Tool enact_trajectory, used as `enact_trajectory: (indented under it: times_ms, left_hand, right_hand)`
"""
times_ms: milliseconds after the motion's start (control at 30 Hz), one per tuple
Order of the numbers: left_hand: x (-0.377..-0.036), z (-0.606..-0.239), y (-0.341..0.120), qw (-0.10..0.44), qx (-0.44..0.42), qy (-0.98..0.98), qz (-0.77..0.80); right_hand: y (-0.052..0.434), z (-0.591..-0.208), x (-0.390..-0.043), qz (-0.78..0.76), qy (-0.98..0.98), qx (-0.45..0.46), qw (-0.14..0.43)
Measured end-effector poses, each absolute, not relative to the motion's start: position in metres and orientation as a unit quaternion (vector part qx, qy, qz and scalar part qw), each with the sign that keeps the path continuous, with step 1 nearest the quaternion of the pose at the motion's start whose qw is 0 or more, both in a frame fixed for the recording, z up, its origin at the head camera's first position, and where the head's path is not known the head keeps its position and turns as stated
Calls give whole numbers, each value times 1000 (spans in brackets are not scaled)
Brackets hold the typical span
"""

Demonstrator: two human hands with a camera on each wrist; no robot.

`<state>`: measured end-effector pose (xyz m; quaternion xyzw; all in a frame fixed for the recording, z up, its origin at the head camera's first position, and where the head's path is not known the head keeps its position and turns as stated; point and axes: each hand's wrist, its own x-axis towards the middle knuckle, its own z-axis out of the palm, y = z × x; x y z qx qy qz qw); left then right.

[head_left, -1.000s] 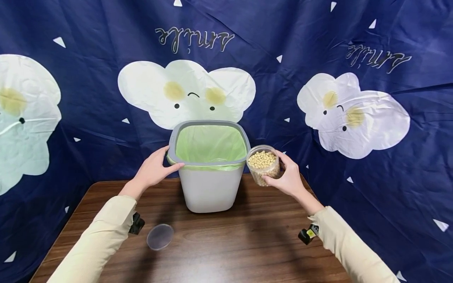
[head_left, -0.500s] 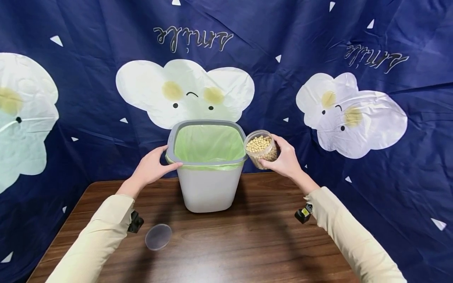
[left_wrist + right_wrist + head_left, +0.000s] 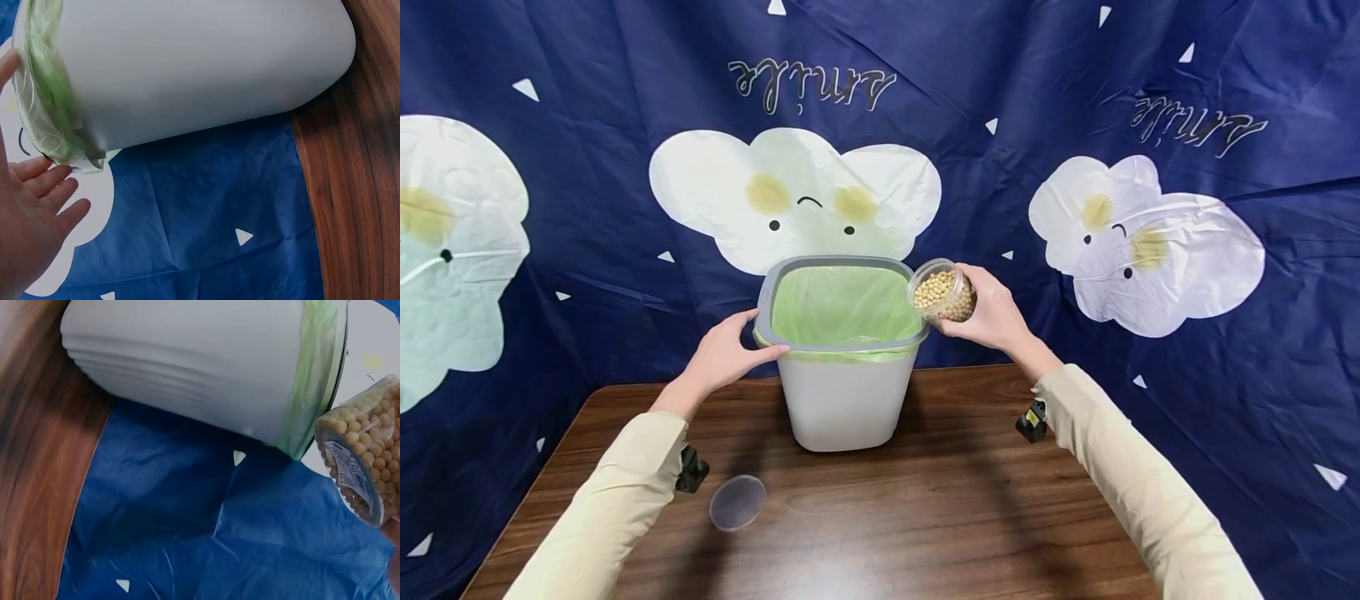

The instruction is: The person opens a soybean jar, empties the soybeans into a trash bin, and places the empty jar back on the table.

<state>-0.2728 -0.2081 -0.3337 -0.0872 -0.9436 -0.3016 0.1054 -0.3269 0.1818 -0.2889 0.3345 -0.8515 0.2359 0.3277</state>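
One table (image 3: 880, 525) bears one lid (image 3: 737, 503) and one bin (image 3: 846, 404), the relaxed left hand (image 3: 718, 358) touching it, right hand (image 3: 994, 312) gripping one jar (image 3: 959, 302).

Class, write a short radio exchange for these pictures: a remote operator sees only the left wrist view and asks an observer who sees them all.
Operator: I see the left hand at the bin. What is the right hand holding?
Observer: A clear jar of pale round beans.
Operator: Does anything lie on the table outside my view?
Observer: Yes, a clear round disc, nearer the head camera than the bin.
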Motion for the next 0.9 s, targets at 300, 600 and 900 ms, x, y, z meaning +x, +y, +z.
enact_trajectory:
  times_ms: [300,600,900]
  left_hand:
    - [-273,-335,-209,103,-83,-942,-310]
    - [-274,-336,-209,103,-84,-940,-314]
    - [-274,-335,-208,105,-82,-939,-317]
  right_hand:
    - [184,-281,-338,176,-864,344,322]
    - [184,-278,-343,129,-867,362,318]
    - [183,-274,-344,79,-857,383,335]
